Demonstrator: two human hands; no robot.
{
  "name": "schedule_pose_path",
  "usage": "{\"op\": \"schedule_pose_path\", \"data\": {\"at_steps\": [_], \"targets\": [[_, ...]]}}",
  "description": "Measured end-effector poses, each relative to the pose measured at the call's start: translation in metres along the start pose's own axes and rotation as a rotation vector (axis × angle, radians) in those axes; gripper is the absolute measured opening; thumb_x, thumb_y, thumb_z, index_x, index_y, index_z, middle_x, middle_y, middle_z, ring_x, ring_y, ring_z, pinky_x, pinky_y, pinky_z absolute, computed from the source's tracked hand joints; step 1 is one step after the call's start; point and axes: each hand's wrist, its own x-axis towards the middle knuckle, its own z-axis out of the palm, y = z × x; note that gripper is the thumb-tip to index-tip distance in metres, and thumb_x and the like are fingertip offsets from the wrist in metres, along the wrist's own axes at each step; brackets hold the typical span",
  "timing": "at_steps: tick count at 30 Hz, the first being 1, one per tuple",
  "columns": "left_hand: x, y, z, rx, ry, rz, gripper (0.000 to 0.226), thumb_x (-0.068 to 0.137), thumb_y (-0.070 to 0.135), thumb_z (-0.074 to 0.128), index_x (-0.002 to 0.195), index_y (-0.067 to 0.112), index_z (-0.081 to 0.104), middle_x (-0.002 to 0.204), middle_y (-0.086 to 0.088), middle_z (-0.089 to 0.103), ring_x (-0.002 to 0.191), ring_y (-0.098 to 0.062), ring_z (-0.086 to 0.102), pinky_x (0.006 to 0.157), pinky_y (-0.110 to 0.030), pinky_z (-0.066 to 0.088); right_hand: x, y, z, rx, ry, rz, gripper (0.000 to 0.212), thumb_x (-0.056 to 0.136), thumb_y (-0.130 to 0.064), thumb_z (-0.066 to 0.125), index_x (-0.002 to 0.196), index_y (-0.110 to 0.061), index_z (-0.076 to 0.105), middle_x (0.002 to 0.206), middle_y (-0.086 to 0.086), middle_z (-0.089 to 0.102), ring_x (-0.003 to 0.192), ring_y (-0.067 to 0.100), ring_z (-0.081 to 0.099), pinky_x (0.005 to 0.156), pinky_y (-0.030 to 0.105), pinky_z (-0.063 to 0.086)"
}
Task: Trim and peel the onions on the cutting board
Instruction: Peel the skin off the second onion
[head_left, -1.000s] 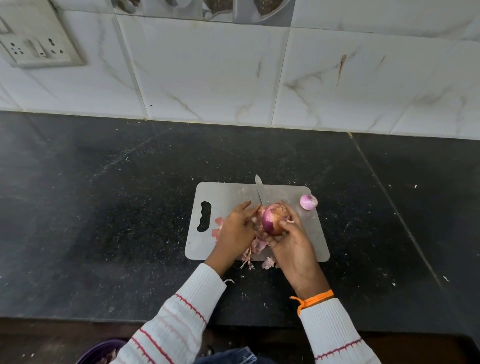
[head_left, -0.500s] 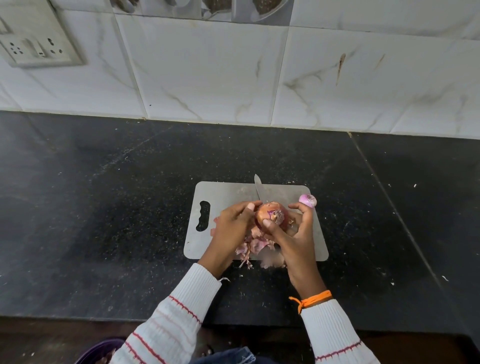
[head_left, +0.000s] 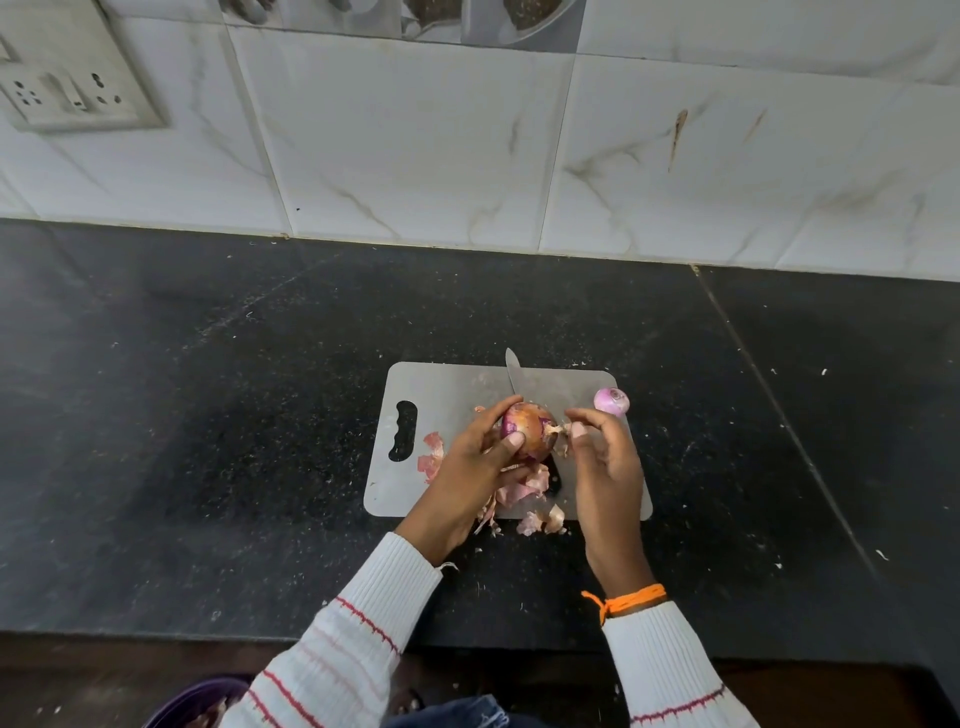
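A grey cutting board (head_left: 447, 389) lies on the black counter. My left hand (head_left: 467, 467) grips a red onion (head_left: 530, 428) with papery skin just above the board. My right hand (head_left: 605, 462) is to the right of the onion and pinches a strip of dry skin (head_left: 558, 431) still joined to it. A small peeled purple onion (head_left: 611, 401) sits at the board's far right corner. A knife blade (head_left: 514, 376) lies on the board behind the held onion, its handle mostly hidden by my hands.
Loose onion peels (head_left: 524, 488) lie on the board's near edge, with more peels (head_left: 431, 457) beside its handle slot. A tiled wall with a switch plate (head_left: 72, 88) stands behind the counter. A purple bowl rim (head_left: 197, 701) shows below the counter's front edge.
The onion has passed from my right hand into my left, which now wraps it. My right hand has let go of the bulb and pulls a strip of skin off to the right.
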Motion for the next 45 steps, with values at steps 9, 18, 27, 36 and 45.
{"op": "schedule_pose_path", "data": {"at_steps": [9, 18, 27, 36, 45], "targets": [[-0.003, 0.003, 0.003, 0.069, 0.067, 0.028, 0.037, 0.088, 0.008, 0.062, 0.121, 0.022, 0.056, 0.112, -0.007, 0.059, 0.097, -0.019, 0.066, 0.082, -0.033, 0.057, 0.001, 0.003, 0.001, -0.263, 0.047, -0.328, 0.011, 0.083, 0.001, 0.066, 0.089, -0.007, 0.070, 0.084, 0.005, 0.069, 0.079, 0.011, 0.064, 0.074, 0.008, 0.048], [-0.002, 0.004, 0.005, -0.049, 0.039, -0.086, 0.030, 0.092, 0.005, 0.054, 0.121, 0.012, 0.056, 0.114, -0.014, 0.064, 0.094, -0.024, 0.069, 0.085, -0.039, 0.056, -0.007, 0.000, 0.002, -0.331, 0.040, -0.470, 0.023, 0.091, -0.017, 0.047, 0.093, -0.005, 0.067, 0.088, 0.006, 0.067, 0.088, -0.004, 0.051, 0.081, 0.000, 0.040], [-0.001, 0.012, -0.006, -0.217, 0.052, -0.111, 0.035, 0.096, 0.002, 0.045, 0.128, 0.014, 0.052, 0.123, -0.015, 0.058, 0.098, -0.027, 0.067, 0.076, -0.030, 0.059, -0.003, -0.005, 0.003, -0.161, 0.138, -0.360, 0.007, 0.080, 0.001, 0.069, 0.082, -0.005, 0.066, 0.083, -0.004, 0.064, 0.077, 0.007, 0.063, 0.069, 0.017, 0.053], [-0.007, 0.016, -0.006, -0.119, 0.014, -0.076, 0.044, 0.094, 0.001, 0.049, 0.130, 0.025, 0.050, 0.121, -0.009, 0.059, 0.104, -0.023, 0.065, 0.087, -0.030, 0.055, -0.002, -0.007, 0.007, -0.190, 0.015, -0.336, 0.027, 0.082, 0.012, 0.055, 0.088, -0.011, 0.069, 0.088, -0.003, 0.064, 0.088, 0.002, 0.059, 0.078, 0.008, 0.045], [-0.003, 0.010, -0.009, -0.057, 0.052, -0.084, 0.064, 0.083, -0.007, 0.061, 0.136, 0.024, 0.044, 0.117, -0.010, 0.063, 0.097, -0.020, 0.067, 0.082, -0.031, 0.056, 0.001, -0.008, 0.003, -0.211, -0.119, -0.393, 0.018, 0.080, 0.003, 0.067, 0.091, -0.011, 0.070, 0.090, -0.004, 0.065, 0.088, 0.005, 0.062, 0.080, 0.015, 0.050]]}}
